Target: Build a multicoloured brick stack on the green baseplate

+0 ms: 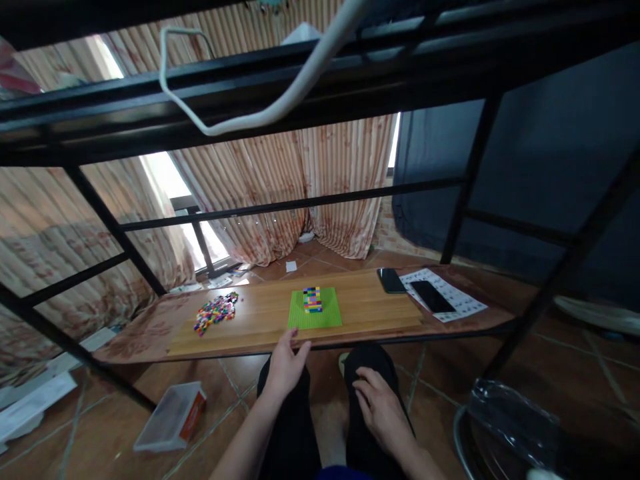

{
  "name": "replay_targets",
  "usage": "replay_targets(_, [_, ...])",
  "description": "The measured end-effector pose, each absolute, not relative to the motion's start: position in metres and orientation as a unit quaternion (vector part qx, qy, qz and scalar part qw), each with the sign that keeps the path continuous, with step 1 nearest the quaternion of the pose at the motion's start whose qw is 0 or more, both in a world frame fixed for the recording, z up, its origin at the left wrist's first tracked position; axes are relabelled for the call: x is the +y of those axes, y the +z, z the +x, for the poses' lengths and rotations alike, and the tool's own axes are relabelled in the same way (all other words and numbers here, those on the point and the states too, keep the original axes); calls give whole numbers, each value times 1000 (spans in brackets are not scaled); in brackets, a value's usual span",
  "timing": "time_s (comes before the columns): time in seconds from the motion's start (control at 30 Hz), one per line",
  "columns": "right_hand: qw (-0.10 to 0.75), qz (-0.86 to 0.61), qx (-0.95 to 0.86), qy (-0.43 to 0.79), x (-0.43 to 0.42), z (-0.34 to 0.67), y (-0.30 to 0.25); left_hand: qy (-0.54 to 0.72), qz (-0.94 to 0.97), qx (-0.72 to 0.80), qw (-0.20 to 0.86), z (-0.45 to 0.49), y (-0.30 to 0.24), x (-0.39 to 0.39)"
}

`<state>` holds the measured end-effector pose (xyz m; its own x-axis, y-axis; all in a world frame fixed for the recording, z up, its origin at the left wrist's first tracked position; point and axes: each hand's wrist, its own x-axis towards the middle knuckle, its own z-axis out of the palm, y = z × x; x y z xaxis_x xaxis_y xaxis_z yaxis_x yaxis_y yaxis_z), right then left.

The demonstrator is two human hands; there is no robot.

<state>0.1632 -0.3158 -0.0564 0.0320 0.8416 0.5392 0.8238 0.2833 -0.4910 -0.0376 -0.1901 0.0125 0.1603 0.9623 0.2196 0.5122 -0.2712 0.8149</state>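
Note:
A small block of stacked coloured toy bricks stands on a green baseplate, which lies on a wooden board. My left hand is just short of the baseplate's near edge, above my left knee. Its thumb is spread from the fingers and it holds nothing. Over my right thigh rests my right hand, fingers loosely bent and apart, with nothing in it. To the left on the board lies a loose heap of small multicoloured bricks.
Right of the baseplate are a dark phone, a printed sheet and a black phone-like slab. A clear plastic box sits on the tiled floor. Black metal bars surround the board, with a white cable hanging overhead.

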Motion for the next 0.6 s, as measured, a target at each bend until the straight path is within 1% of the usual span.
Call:
replay_targets(0.2, [414,-580,-701,20,-312,158,-62,281,718,609,183,7,30,-126])
replay_targets(0.4, [457,-543,-704,33,-296,146,-59,171,700,687,94,63,26,-62])
replay_targets(0.5, [468,-535,-703,13,-286,146,-60,140,704,692,78,76,19,-44])
replay_targets(0.6, [478,-522,-706,-19,-280,150,-64,162,694,694,104,73,12,-37])
